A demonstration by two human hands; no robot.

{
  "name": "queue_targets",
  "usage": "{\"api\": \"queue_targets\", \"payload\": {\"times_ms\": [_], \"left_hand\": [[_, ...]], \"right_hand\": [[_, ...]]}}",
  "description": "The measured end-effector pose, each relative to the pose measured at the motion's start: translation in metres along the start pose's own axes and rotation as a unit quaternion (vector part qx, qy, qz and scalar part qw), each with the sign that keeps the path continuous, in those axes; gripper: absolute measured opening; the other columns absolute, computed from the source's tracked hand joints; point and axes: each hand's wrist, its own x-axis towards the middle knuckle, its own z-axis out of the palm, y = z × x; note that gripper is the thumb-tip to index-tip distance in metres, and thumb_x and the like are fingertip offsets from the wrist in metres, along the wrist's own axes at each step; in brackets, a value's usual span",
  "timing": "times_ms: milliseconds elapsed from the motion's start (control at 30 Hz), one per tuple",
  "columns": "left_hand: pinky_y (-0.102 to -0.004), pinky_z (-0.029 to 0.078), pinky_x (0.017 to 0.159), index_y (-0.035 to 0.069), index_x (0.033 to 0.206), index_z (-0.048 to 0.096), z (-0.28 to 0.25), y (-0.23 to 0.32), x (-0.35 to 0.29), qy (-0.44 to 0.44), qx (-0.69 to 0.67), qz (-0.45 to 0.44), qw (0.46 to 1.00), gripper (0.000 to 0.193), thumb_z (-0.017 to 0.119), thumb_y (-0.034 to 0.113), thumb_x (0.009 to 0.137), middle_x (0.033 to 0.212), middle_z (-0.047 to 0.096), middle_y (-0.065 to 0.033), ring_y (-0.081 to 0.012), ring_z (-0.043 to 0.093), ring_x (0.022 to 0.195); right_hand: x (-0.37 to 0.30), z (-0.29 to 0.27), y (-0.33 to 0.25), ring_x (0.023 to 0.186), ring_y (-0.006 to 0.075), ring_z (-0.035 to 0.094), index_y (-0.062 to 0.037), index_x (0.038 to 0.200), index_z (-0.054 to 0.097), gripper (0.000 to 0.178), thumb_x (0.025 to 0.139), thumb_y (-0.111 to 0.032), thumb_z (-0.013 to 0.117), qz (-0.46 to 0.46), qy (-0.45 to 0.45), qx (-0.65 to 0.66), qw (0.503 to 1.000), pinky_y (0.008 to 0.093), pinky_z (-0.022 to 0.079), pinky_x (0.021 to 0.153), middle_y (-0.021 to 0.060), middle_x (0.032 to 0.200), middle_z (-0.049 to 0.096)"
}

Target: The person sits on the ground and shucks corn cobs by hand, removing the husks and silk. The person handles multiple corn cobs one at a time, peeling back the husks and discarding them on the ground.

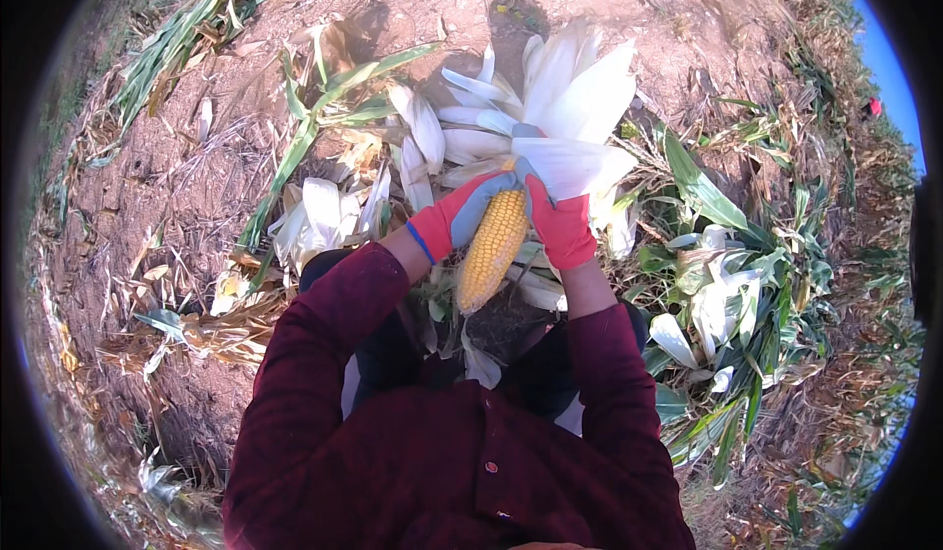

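Note:
A yellow ear of corn [493,250] hangs between my hands, its bare kernels tilted down toward my lap. My left hand [460,214], in a red and grey glove, is closed around its upper left side near the base. On the other side my right hand [560,218], gloved the same way, grips the peeled-back husk [580,165] at the base of the ear. Pale husk leaves fan out beyond my fingers, and the right fingertips are partly hidden by them.
Loose pale husks [324,218] lie on the bare soil [196,206] to the left. Green leaves and husks [722,300] are heaped at the right. Long green stalks [182,44] stretch across the far left. My knees are bent beneath the corn.

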Motion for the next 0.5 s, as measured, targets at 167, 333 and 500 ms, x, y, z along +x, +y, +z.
{"api": "queue_targets", "payload": {"times_ms": [167,333,500], "left_hand": [[-0.0269,0.054,0.066,0.003,0.114,0.055,0.014,0.001,-0.011,0.016,0.099,-0.048,0.994,0.037,0.051,0.035,0.094,0.092,0.064,-0.0073,-0.0155,0.065,0.076],[-0.0297,0.054,0.071,0.003,0.122,0.051,0.021,0.003,-0.014,-0.001,0.099,-0.128,0.987,0.045,0.056,0.036,0.092,0.102,0.063,-0.0097,-0.017,0.065,0.084],[-0.0339,0.055,0.068,0.001,0.12,0.05,0.025,-0.002,-0.019,-0.044,0.006,-0.142,0.989,0.05,0.06,0.037,0.088,0.098,0.063,-0.0128,-0.0214,0.065,0.081]], "right_hand": [[-0.003,-0.005,0.004,0.083,0.0222,0.062,0.0017,0.104,0.061,0.018,0.089,-0.006,0.056,-0.013,0.041,0.017,0.999,0.0322,0.048,0.075,0.0116,0.092,0.064],[0.015,-0.01,-0.019,0.061,0.0136,0.056,-0.0023,0.082,0.056,0.034,0.099,-0.029,0.044,0.129,0.076,0.205,0.967,0.0265,0.045,0.057,0.0065,0.075,0.06],[0.016,-0.023,-0.006,0.048,0.0082,0.04,-0.0108,0.089,0.051,0.027,0.098,-0.033,0.039,0.117,0.049,0.521,0.844,0.0241,0.032,0.044,0.0002,0.06,0.042]]}}
